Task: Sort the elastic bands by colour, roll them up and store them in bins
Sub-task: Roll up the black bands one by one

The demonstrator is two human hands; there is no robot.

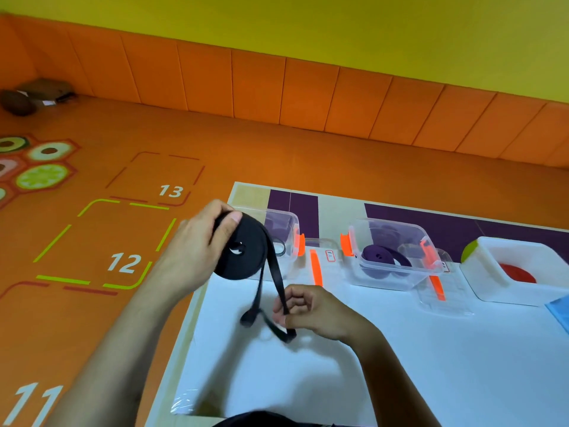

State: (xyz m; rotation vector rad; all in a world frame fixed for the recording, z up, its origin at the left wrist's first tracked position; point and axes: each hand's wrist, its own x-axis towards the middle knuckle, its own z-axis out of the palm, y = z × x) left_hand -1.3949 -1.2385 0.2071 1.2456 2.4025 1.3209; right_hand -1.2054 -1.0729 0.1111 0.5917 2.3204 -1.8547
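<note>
My left hand (197, 248) grips a thick roll of black elastic band (243, 251) above the table's left edge. A loose black tail (275, 282) hangs from the roll, and my right hand (308, 309) pinches it just above the white table (431, 349); its end lies looped on the surface. Behind the roll stands a clear bin (284, 229) with something dark inside. A second clear bin (391, 251) holds a purple roll (383, 257). A white bin (517, 272) at the right holds a red roll (517, 272).
Clear lids with orange clips (437, 282) lie in front of the bins. A blue object (560, 312) shows at the right edge. The orange floor mat (123, 263) with numbered squares lies left of the table, with padded orange wall panels behind.
</note>
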